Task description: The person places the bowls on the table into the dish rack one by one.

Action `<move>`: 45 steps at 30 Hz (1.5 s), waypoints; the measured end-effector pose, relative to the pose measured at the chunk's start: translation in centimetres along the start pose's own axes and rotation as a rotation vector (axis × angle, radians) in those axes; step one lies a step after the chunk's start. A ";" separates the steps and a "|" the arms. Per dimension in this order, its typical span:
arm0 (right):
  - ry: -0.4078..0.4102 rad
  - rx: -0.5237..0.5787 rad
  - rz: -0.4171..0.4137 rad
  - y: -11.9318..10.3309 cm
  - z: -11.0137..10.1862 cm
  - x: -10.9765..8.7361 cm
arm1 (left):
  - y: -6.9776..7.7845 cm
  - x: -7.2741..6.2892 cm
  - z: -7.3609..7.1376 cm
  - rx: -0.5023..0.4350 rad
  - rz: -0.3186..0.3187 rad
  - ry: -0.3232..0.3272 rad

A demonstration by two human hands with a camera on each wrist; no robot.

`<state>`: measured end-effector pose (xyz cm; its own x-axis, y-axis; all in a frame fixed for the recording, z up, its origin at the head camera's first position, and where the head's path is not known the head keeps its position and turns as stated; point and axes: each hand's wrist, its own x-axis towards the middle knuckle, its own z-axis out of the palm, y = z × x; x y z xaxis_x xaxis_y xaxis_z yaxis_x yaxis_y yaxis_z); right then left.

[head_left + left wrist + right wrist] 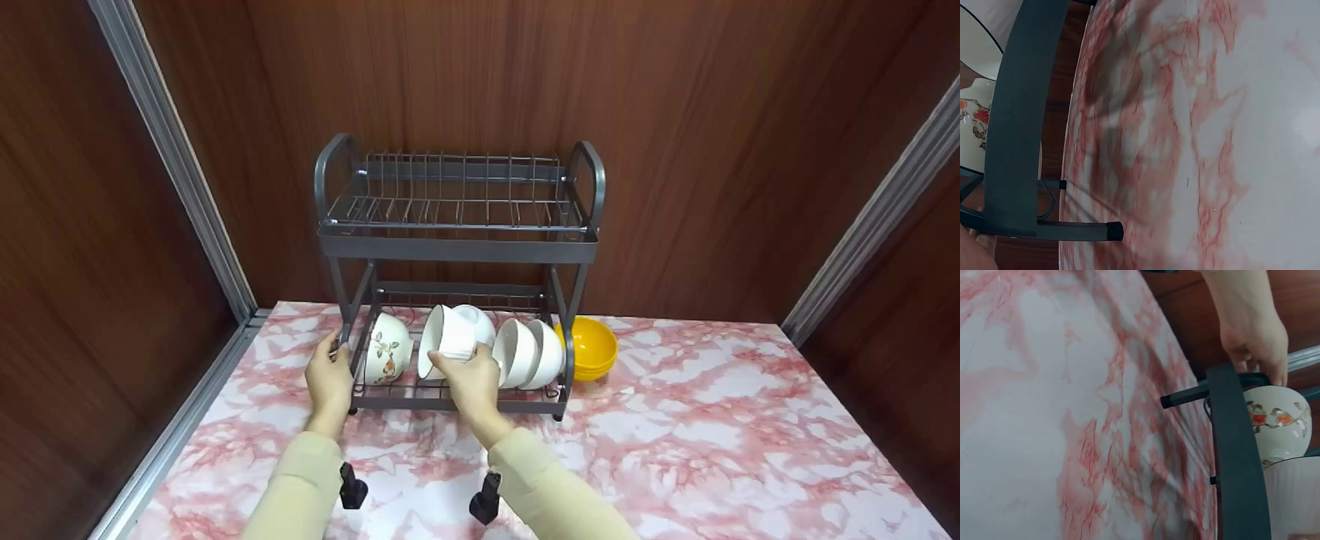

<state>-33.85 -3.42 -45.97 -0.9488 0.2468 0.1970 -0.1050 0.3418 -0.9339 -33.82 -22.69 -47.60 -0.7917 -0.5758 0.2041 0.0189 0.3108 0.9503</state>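
On the lower tier of a dark grey two-tier dish rack (459, 250), my right hand (474, 386) holds a white bowl (452, 335) tilted on its side, thumb at its rim. At the rack's left side post, my left hand (330, 381) grips the frame; the right wrist view shows its fingers (1278, 374) curled at the post. A cream bowl with a floral print (388, 349) leans just inside that post. Behind the held bowl stands another white bowl (480, 322), partly hidden. Two more white bowls (517, 352) lean side by side on the right.
Stacked yellow bowls (592, 349) sit on the table beside the rack's right end. The upper tier (465, 202) has wire dividers. Brown wood-look panels (465, 75) stand behind and at both sides. A pink-and-white marbled top (712, 435) covers the table.
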 end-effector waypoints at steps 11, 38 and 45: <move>-0.002 -0.118 -0.019 0.1 1.5 0.3 | -0.3 0.1 -0.1 0.058 0.043 0.022; -0.022 -0.321 -0.019 -2.1 3.5 -0.5 | -0.4 0.1 0.1 0.068 0.047 0.041; -0.026 -0.347 -0.003 -2.4 4.0 -0.7 | -0.5 0.1 0.1 0.063 0.055 0.045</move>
<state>-34.09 -8.03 -45.10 -0.9563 0.2236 0.1883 -0.0050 0.6315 -0.7753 -33.98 -22.82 -48.10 -0.7621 -0.5895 0.2677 0.0220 0.3896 0.9207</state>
